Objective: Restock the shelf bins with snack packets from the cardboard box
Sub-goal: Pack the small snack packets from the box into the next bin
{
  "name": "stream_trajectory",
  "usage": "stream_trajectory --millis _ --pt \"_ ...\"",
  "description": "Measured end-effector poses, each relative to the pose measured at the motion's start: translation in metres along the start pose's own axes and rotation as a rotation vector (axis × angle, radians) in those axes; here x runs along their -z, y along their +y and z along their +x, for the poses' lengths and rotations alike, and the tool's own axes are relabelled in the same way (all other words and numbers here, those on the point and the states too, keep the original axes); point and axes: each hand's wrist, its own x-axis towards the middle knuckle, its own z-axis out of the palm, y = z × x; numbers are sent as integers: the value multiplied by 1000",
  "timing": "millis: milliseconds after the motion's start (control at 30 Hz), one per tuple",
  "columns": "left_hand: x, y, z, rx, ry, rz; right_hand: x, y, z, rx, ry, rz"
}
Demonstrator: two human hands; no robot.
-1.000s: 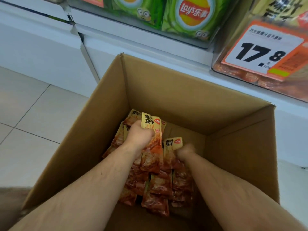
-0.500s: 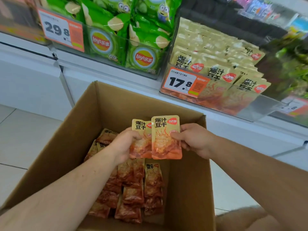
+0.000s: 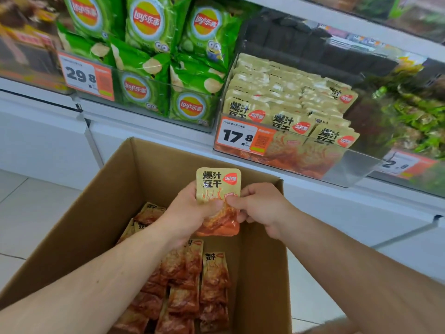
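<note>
My left hand [image 3: 192, 213] and right hand [image 3: 260, 208] both pinch snack packets [image 3: 218, 189] above cardboard box [image 3: 101, 213]. Judged light, floppy, slick film; hold by flat edges, not crushing contents. Shelf bin [image 3: 337, 165] near.

Far-right bin [image 3: 414, 131] contents blurred

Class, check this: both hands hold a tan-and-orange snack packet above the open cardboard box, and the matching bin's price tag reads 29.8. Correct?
Not quite. In the head view the matching bin's tag reads 17.8; 29.8 belongs to the green crisp bags. The rest stands.
</note>
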Motion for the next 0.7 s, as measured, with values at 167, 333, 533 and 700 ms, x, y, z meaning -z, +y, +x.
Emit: stream_trajectory --millis 167,333,533,700 --pt "-8 8 5 -97 10 118 12 -1 -8 -1 30 5" --pt "-22 27 4 -228 -44 335 51 -13 -23 311 175 -285" --pt "-46 50 -2 -329 -257 534 84 -22 -41 501 -70 -495" --pt "-62 65 1 -360 -324 627 107 -21 -37 550 -48 -487"
